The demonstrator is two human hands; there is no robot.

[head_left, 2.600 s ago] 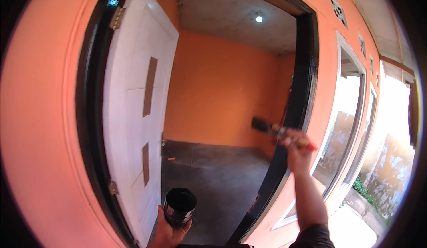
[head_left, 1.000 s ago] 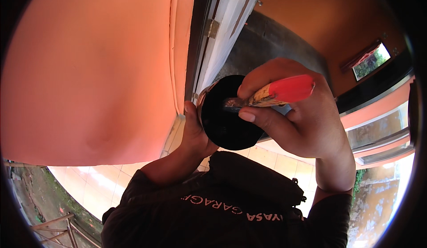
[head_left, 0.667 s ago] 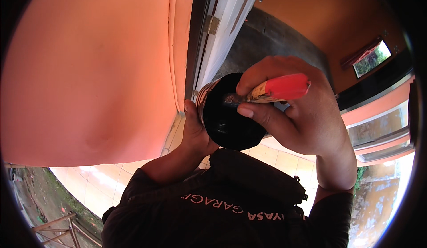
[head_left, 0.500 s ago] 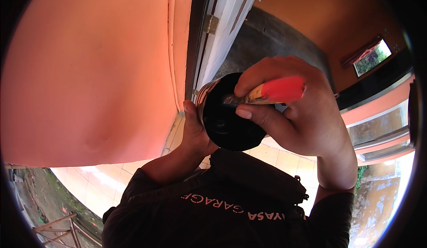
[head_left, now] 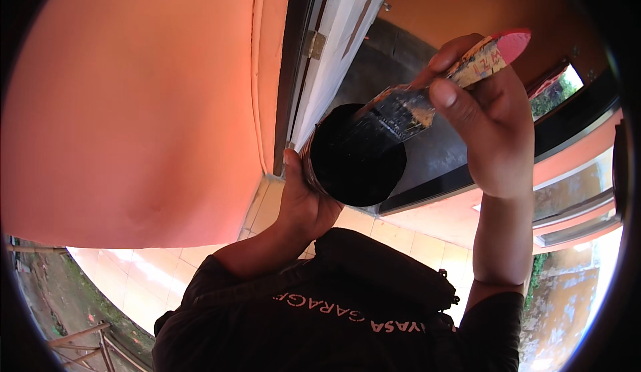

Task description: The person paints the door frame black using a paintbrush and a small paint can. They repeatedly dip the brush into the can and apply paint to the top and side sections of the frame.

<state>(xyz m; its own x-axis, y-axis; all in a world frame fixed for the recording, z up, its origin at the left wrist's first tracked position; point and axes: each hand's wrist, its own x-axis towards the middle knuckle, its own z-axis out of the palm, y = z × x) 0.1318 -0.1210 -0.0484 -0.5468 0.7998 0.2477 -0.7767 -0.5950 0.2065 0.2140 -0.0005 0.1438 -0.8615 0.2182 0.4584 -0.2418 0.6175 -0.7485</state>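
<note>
My left hand (head_left: 307, 202) is wrapped round the near left side of a paint can (head_left: 360, 172), holding it up in front of my chest. The can's inside is black with paint. Between thumb and fingers, my right hand (head_left: 491, 118) grips a paintbrush (head_left: 407, 115) by its paint-stained wooden handle, which has a pink-red end. The brush slants down to the left, its metal band smeared black and its bristles over the can's mouth. Against the black inside, I cannot tell whether the bristle tips touch the paint.
A salmon wall (head_left: 133, 105) rises at the left, ending at a dark door frame (head_left: 297, 58). Beside it stands a white door (head_left: 340, 45) with a metal hinge. A dark bag (head_left: 380, 265) hangs at my chest. Pale tiles (head_left: 157, 275) cover the floor below.
My right hand has moved up and to the right, lifting the brush so its metal band shows above the can. The can has tilted slightly and shifted a little, still in my left hand.
</note>
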